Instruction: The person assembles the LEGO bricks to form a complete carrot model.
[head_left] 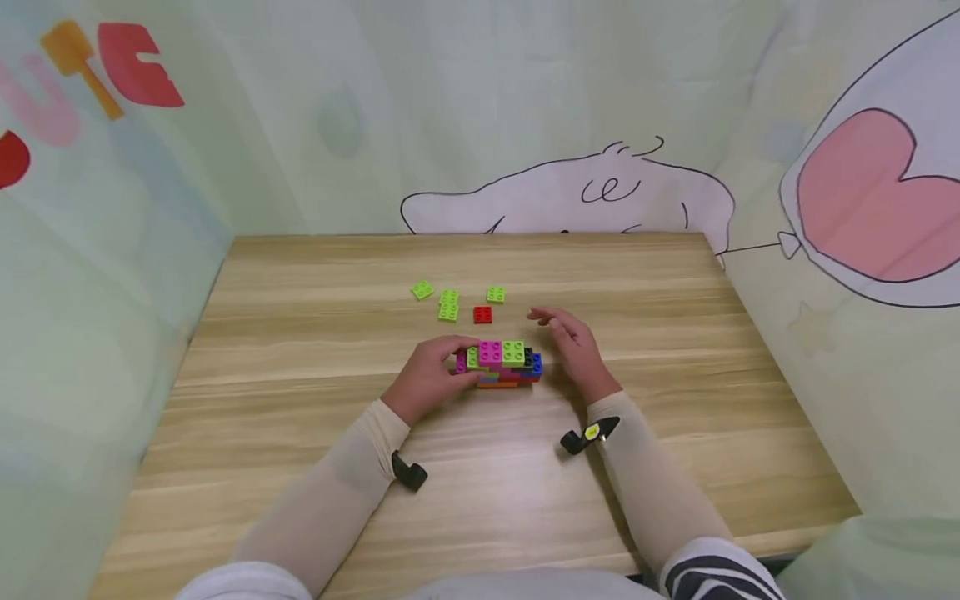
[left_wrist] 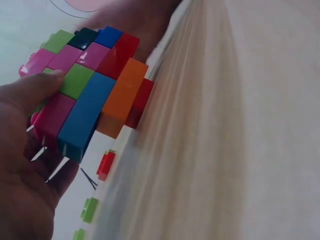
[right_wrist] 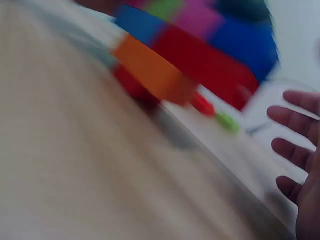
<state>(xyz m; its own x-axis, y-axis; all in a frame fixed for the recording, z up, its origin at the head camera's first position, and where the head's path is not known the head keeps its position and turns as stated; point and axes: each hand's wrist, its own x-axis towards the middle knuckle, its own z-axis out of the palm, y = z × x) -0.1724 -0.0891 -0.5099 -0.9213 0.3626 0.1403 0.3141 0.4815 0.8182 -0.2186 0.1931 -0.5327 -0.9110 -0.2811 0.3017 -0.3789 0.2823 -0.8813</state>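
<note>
A block structure of many-coloured toy bricks (head_left: 501, 358) stands on the table in front of the person. Its rows show pink, lime, black, blue, red and orange bricks in the left wrist view, widening toward the top. The left hand (head_left: 435, 372) grips its left end, with the thumb on the near face and fingers behind. To the right of the structure, apart from it, is the right hand (head_left: 576, 352), holding nothing. Its fingers (right_wrist: 292, 119) are extended and spread in the right wrist view, where the bricks are blurred.
Behind the structure lie loose bricks: a red one (head_left: 482, 315), a lime one (head_left: 496, 294) and several more lime ones (head_left: 448, 305) to the left. The wooden table (head_left: 300, 333) meets printed cloth walls (head_left: 360, 100) at its back and sides.
</note>
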